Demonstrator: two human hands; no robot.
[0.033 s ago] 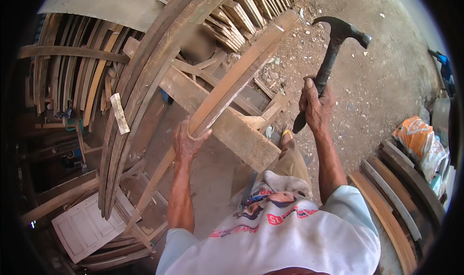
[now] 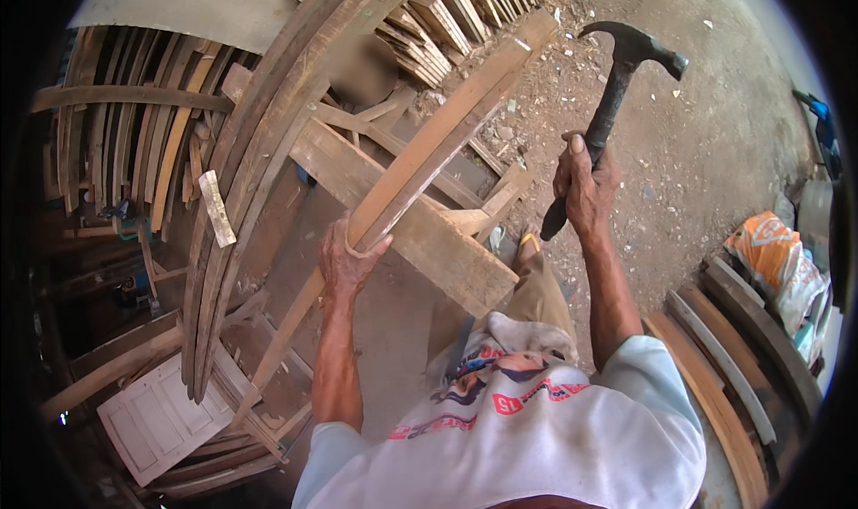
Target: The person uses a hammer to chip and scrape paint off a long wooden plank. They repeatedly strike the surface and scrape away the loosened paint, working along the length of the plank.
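- Holding the brown board (image 2: 438, 143) by its near end with the left hand (image 2: 350, 257); clamping fingers around it, pressing thumb on the right side.
- Angling the board far right, crossing over the thick plank (image 2: 456, 259) in view; not telling from here whether touching or just above it.
- Gripping the hammer (image 2: 611, 107) by its dark handle with the right hand (image 2: 588, 183); clamping fingers around it, pointing the head far, turning the claw left toward the board.
- Holding the hammer right of the board, well apart, over the littered floor (image 2: 697, 151).
- Done, judging by grip: having both board and hammer in hand.
- Not done at this instant: making contact between hammer and board.
- Not making out any nails, too small to tell; not reading the amount left.
- Leaving untouched: long curved boards (image 2: 259, 151) left, panel door (image 2: 165, 415) near left, stacked boards (image 2: 706, 402) near right, plastic bag (image 2: 769, 241) right.
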